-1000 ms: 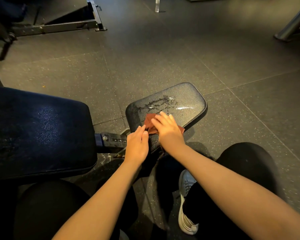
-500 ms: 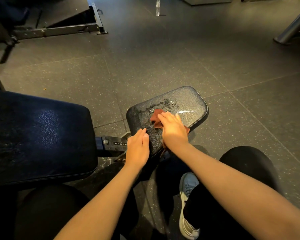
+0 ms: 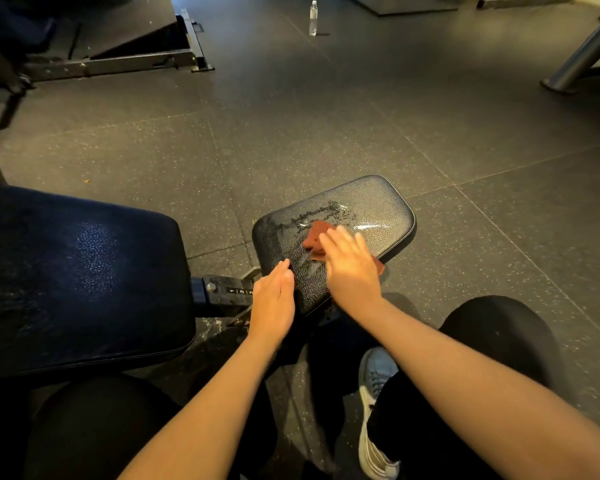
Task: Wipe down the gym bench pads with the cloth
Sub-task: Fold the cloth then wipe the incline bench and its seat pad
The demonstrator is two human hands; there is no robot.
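Fingers [image 3: 340, 239] of the right hand [image 3: 352, 271] lie straight and close together, pressing a red-brown cloth [image 3: 313, 239] flat onto the small pad [image 3: 374, 206] at the centre of the frame. Wet streaks show on that surface just above the cloth. The left hand [image 3: 272, 303] rests flat, fingers straight, on the pad's near left edge. A large pad [image 3: 77, 278] fills the left of the frame. A bottle [image 3: 313, 18] stands on the floor [image 3: 326, 126] at upper centre.
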